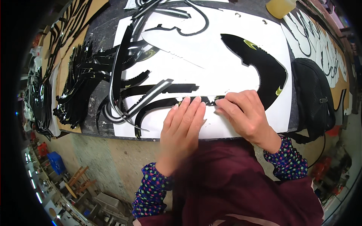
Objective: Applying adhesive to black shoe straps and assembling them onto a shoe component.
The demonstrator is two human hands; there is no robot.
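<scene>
A narrow, curved black strip (162, 102) with a notched edge lies along the front of a white sheet (211, 67). My left hand (184, 122) is open, its fingers stretched out and resting flat on the strip. Just to its right, my right hand (243, 113) is closed, thumb and fingers pinching the strip's right part. Whatever else may sit between those fingertips is hidden. Beyond the right hand lies a wide, curved black piece (269, 69) with yellow-green marks; my hand covers where it comes close to the strip.
Left of my hands, more black strips (122, 67) lie loosely crossed, some with pale undersides. Further left is a dense pile of black pieces (77, 86). A black bag (313, 94) sits at the right, near white cut-outs (320, 45). A container of yellowish stuff (279, 8) stands far right.
</scene>
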